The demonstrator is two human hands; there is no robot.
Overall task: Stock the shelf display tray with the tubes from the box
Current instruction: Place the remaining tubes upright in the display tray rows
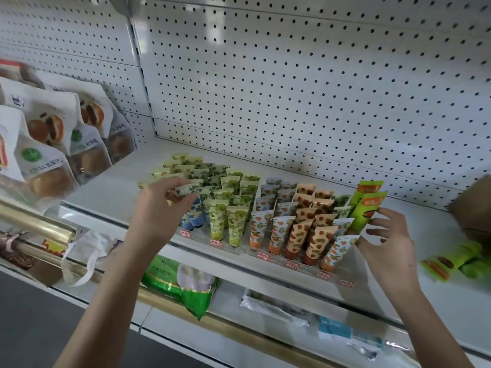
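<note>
Left hand (162,205): I see it pinching a blue-leaf tube (186,188), centre left.
Right hand (386,241): fingers curled on a green tube (364,212).
Display tray (279,258): rows of patterned tubes (299,235).

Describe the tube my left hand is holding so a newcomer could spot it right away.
On the white shelf under the pegboard, a clear display tray holds rows of upright patterned tubes. Above its left end, the left hand pinches a leaf-print tube. Unlike its standing neighbours, this one lies tilted sideways in the grip.
</note>
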